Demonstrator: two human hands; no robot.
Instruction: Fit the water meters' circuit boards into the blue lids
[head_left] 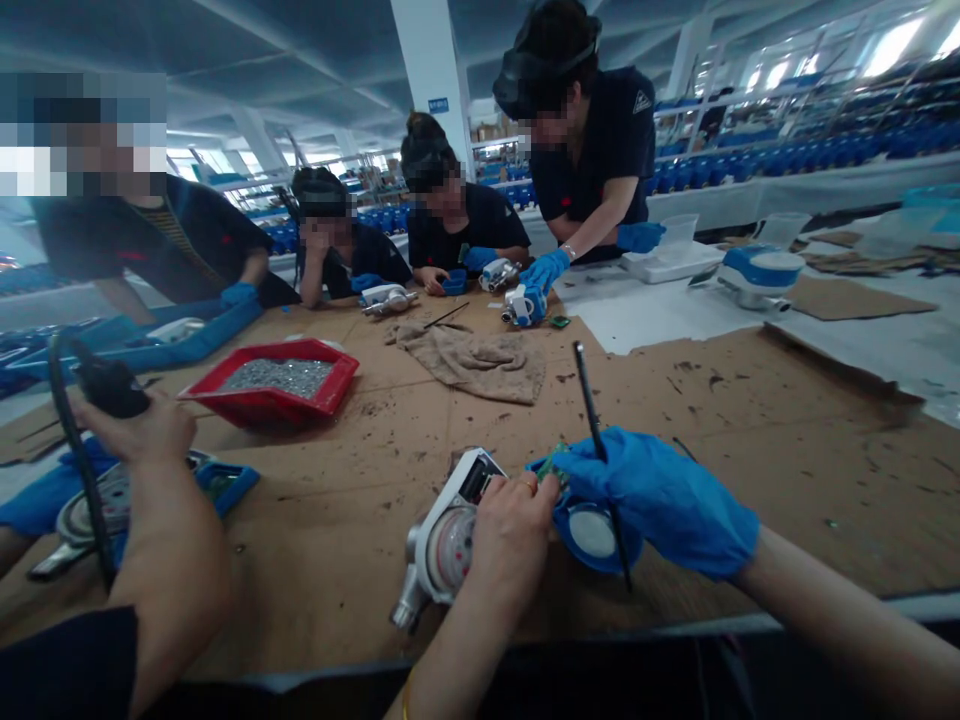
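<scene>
My left hand [514, 525], bare, reaches over a white metal meter body [448, 545] with a round face and a pipe end. Its fingertips are pinched at the edge of a small green circuit board [556, 462]. On my right hand [645, 495] is a blue glove; its fingers grip the board from the other side. A long thin black rod [589, 400] is held in that hand too, slanting upright. Below the fingers is a blue cover [600, 540] with a round white disc, partly hidden by the glove and rod.
A red bin [281, 385] of small metal parts stands beyond, near a brown rag [480, 360]. At left, a co-worker's hand [142, 430] holds a dark tool above another meter [94, 505]. Other people handle meters across the cardboard-covered table [360, 510].
</scene>
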